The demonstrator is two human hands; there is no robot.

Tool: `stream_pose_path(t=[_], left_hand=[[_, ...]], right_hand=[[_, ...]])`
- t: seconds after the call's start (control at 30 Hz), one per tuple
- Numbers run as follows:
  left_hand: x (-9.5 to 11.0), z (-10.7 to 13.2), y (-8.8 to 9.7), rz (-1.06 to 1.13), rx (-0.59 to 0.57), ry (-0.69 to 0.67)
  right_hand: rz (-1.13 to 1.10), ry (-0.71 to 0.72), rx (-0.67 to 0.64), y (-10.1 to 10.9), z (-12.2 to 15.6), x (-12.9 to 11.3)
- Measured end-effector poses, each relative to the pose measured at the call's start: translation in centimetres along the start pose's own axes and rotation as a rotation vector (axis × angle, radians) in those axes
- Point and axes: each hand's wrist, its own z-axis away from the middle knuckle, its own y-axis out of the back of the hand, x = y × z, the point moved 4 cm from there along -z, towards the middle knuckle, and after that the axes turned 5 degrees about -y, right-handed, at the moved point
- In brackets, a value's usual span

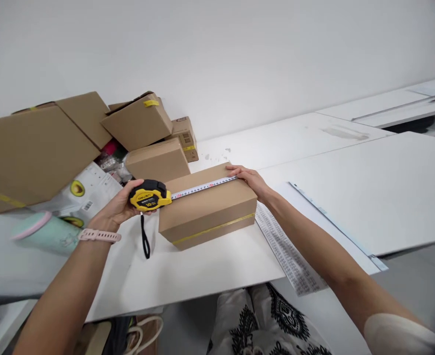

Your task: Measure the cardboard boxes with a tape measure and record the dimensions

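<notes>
A closed cardboard box [206,212] sits on the white table [217,271], with a yellow strip along its near side. My left hand [123,204] is closed around a yellow and black tape measure [150,195] at the box's left end; a black wrist loop hangs from it. The white metal blade [198,188] runs out across the box's top. At the far right end my right hand [250,180] pinches the blade's tip against the box edge; the very end is hidden under the fingers.
Several cardboard boxes [139,121] are stacked at the back left. A mint tumbler [45,231] lies by my left forearm, beside a white avocado-printed package [87,190]. Printed sheets [291,251] and a clear strip [335,224] lie to the right, partly past the table edge.
</notes>
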Motion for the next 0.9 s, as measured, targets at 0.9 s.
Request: stream_pose_path(t=[0.9], left_hand=[[-1.6, 2.8, 7.9, -0.075, 0.152, 0.049]], right_hand=[[0.161, 0.050, -0.077, 0.6, 0.5, 0.6]])
